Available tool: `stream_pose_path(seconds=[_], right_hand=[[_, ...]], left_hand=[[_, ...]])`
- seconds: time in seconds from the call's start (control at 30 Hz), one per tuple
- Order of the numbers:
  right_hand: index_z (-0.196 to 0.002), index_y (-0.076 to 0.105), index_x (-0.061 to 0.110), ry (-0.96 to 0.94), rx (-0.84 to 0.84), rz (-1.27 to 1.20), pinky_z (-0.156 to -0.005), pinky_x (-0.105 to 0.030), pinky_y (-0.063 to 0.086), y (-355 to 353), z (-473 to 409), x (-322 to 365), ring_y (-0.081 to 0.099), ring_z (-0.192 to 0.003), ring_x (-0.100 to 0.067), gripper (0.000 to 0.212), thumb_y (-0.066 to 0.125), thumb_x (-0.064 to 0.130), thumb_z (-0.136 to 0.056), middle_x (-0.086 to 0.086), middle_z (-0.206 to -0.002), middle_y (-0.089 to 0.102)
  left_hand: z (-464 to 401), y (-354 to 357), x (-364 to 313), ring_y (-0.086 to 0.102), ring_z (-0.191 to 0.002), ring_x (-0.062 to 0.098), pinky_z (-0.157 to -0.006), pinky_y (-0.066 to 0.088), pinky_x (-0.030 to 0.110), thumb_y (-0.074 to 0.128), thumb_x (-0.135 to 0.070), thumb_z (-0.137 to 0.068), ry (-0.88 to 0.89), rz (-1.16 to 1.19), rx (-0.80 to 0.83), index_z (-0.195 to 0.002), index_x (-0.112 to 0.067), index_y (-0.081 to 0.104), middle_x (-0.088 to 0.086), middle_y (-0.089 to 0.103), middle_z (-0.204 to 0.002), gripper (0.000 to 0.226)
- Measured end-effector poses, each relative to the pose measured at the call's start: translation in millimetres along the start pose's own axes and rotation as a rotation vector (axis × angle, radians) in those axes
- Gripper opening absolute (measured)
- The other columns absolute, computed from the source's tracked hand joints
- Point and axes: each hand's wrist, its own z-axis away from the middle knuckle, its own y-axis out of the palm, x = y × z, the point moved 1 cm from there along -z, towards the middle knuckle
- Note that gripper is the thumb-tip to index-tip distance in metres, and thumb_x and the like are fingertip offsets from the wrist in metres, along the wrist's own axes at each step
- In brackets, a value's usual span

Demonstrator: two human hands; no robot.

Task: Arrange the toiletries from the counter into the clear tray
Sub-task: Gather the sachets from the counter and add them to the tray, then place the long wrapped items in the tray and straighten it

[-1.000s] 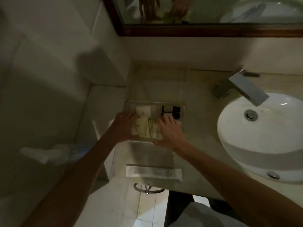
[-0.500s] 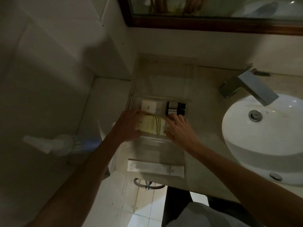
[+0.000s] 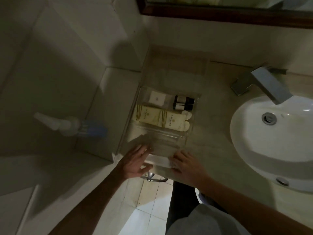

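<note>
The clear tray [image 3: 157,135] sits on the counter left of the sink. It holds a white square soap [image 3: 157,99], two small dark bottles [image 3: 183,102] and two cream tubes [image 3: 162,118] lying side by side. A long white packet [image 3: 159,160] lies on the counter just in front of the tray. My left hand [image 3: 135,162] is at the packet's left end with fingers spread. My right hand [image 3: 186,166] lies palm down over its right end. Both hands are blurred, and the packet rests flat.
A white basin [image 3: 254,138] with a chrome faucet [image 3: 264,83] fills the right. A spray bottle [image 3: 71,126] stands on the lower ledge at left. The mirror frame [image 3: 220,12] runs along the top. A towel ring [image 3: 152,177] hangs under the counter edge.
Both hands have left the cream tubes in the tray and pulled back to the white packet at the counter's front edge. The camera has shifted forward.
</note>
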Motion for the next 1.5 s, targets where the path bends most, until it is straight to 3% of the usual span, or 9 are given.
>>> stream_pose_path(seconds=[0.17,0.37,0.63,0.8,0.93,1.13,1.23,1.33,1.5], right_hand=[[-0.101,0.067,0.02,0.004,-0.098,-0.017,-0.077,-0.038,0.057,-13,-9,-10,0.061,-0.097,-0.023,0.044,0.089,0.029,-0.064,-0.004,-0.111,0.062],[-0.106,0.07,0.012,0.051,-0.405,0.023,-0.079,-0.035,0.051,-71,-54,-28,0.058,-0.097,-0.024,0.03,0.075,0.022,-0.078,-0.009,-0.105,0.065],[-0.112,0.068,0.016,0.177,-0.331,0.058,-0.072,-0.036,0.049,-95,-108,-63,0.05,-0.091,-0.021,0.027,0.067,0.029,-0.088,-0.004,-0.106,0.06],[-0.11,0.069,0.012,0.166,-0.4,0.032,-0.071,-0.033,0.045,-92,-108,-63,0.052,-0.091,-0.023,0.028,0.072,0.027,-0.086,-0.005,-0.104,0.06],[-0.106,0.069,0.013,0.17,-0.432,-0.006,-0.073,-0.031,0.044,-95,-115,-64,0.05,-0.09,-0.02,0.026,0.073,0.026,-0.084,-0.003,-0.103,0.06],[-0.134,0.055,0.017,0.267,-0.38,0.13,-0.107,-0.05,0.036,-106,-117,-65,0.041,-0.128,-0.029,0.054,0.063,0.045,-0.089,-0.011,-0.138,0.048],[-0.154,0.025,0.014,0.277,-0.228,0.229,-0.121,-0.046,0.01,-92,-112,-56,0.013,-0.149,-0.026,0.071,0.037,0.056,-0.098,-0.009,-0.161,0.021],[-0.155,0.017,0.01,0.338,-0.105,0.261,-0.122,-0.047,0.007,-80,-108,-59,0.002,-0.151,-0.025,0.074,0.025,0.059,-0.1,-0.01,-0.163,0.011],[-0.156,0.016,0.014,0.466,-0.301,0.119,-0.122,-0.045,0.009,-116,-60,-72,0.007,-0.151,-0.022,0.071,0.028,0.055,-0.1,-0.008,-0.163,0.014]], left_hand=[[-8,-5,2,0.058,-0.105,0.021,-0.099,0.046,0.037,0.051,-0.033,-0.096,0.1,-0.107,-0.124,-0.117,-0.013,0.058,0.006,0.063,-0.11,0.03],[-61,-56,29,0.059,-0.099,0.029,-0.092,0.046,0.038,0.058,-0.01,-0.093,0.042,-0.054,-0.397,-0.112,-0.008,0.063,0.011,0.064,-0.106,0.02],[-120,-66,58,0.045,-0.128,0.03,-0.106,0.04,0.047,0.043,-0.028,-0.102,-0.24,0.164,-0.276,-0.14,-0.009,0.042,0.013,0.046,-0.142,0.043],[-117,-58,49,0.042,-0.131,0.026,-0.113,0.015,0.011,0.047,-0.02,-0.101,-0.289,0.303,-0.345,-0.139,-0.003,0.045,0.017,0.043,-0.145,0.041],[-131,-69,49,0.046,-0.126,0.028,-0.111,0.035,0.038,0.046,-0.024,-0.1,-0.229,0.2,-0.43,-0.135,-0.006,0.05,0.015,0.051,-0.138,0.039],[-150,-54,58,0.015,-0.149,0.031,-0.116,0.025,0.051,0.04,-0.033,-0.101,-0.095,0.023,-0.212,-0.152,-0.01,0.027,0.013,0.021,-0.161,0.058],[-147,-45,59,0.002,-0.151,0.028,-0.118,0.019,0.053,0.035,-0.046,-0.099,-0.17,-0.019,-0.13,-0.156,-0.015,0.014,0.011,0.006,-0.164,0.068],[-147,-53,53,-0.001,-0.151,0.029,-0.118,0.016,0.055,0.037,-0.049,-0.096,-0.152,-0.015,-0.126,-0.156,-0.015,0.012,0.012,0.002,-0.164,0.074],[-180,-86,-36,0.01,-0.15,0.032,-0.12,0.014,0.054,0.048,-0.027,-0.085,-0.017,-0.007,-0.27,-0.154,-0.011,0.022,0.016,0.015,-0.161,0.075]])
